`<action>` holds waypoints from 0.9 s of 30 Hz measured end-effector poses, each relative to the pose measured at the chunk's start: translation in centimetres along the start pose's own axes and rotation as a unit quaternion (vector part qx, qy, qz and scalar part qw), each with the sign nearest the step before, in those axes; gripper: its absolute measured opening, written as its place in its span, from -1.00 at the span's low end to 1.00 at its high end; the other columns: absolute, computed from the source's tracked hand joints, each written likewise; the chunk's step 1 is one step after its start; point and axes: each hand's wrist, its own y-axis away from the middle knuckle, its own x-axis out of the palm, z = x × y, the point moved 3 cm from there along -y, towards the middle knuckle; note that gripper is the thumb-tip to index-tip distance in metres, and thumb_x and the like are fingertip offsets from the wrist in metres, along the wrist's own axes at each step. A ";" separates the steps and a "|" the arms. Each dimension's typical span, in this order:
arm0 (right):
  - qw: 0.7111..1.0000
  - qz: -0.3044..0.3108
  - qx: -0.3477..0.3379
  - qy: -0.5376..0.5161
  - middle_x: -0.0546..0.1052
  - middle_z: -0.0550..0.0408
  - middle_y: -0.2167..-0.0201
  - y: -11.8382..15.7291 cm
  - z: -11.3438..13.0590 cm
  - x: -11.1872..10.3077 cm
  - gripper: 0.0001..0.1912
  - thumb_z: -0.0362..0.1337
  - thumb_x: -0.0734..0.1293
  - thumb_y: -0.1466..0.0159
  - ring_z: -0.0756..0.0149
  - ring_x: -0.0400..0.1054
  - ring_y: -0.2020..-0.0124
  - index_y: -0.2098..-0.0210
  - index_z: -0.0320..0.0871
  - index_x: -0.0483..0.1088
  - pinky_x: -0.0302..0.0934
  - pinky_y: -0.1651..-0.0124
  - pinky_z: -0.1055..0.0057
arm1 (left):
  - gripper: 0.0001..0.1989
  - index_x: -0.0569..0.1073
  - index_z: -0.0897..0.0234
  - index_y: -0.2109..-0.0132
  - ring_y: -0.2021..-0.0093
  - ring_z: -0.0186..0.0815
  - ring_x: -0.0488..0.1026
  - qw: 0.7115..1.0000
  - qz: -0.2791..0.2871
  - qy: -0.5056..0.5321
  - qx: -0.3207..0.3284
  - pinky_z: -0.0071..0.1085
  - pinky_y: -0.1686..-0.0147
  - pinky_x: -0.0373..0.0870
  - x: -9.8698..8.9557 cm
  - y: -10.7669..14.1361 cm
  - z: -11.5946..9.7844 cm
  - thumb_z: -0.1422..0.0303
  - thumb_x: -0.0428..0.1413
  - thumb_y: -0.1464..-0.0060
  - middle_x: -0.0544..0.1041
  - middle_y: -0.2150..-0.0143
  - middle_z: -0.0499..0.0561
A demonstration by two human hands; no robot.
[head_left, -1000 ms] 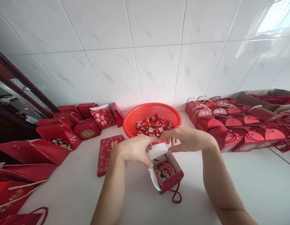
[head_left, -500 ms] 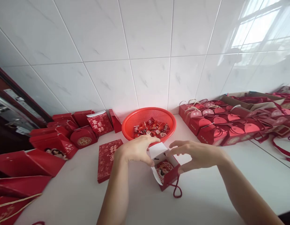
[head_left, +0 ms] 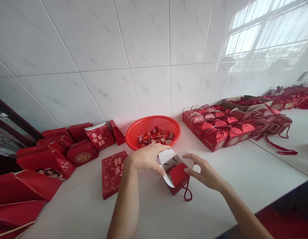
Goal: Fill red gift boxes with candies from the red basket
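Note:
A small red gift box (head_left: 177, 190) with white insides stands open-topped in front of me. Its red near flap (head_left: 179, 174) leans inward and covers much of the contents; a bit of red printed wrapping shows beneath. My left hand (head_left: 147, 161) is curved around the box's far left corner, thumb by the white left flap and fingers at the back flap. At the right side, my right hand (head_left: 207, 171) has its thumb on the red flap and its fingers by the rounded right flap. A dark red cord loop (head_left: 187, 194) hangs from the box's near right side.
Behind the box, a red plastic basket (head_left: 153, 121) holds wrapped sweets (head_left: 157, 136). A flat red box (head_left: 114, 172) lies left, near several red gift bags (head_left: 56, 159). Rows of closed red boxes (head_left: 218, 129) and a cardboard tray (head_left: 252, 107) stand right, against the tiled wall.
The red near flap has folded inward over the box's contents. My right hand has shifted onto the flaps, while my left stays at the corner. The view has turned right.

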 end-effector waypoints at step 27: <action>0.971 -0.222 0.023 -0.083 0.46 -0.15 -0.12 2.5 -3.2 4.3 -0.42 0.03 0.25 -0.37 0.21 0.47 0.21 -0.30 -0.03 0.15 0.45 0.07 0.14 | -0.15 0.33 0.14 -0.33 -0.29 -0.05 0.33 0.997 0.053 0.010 0.059 -0.25 -0.23 0.29 1.4 -1.8 -1.0 0.41 0.32 0.17 0.40 -0.32 0.05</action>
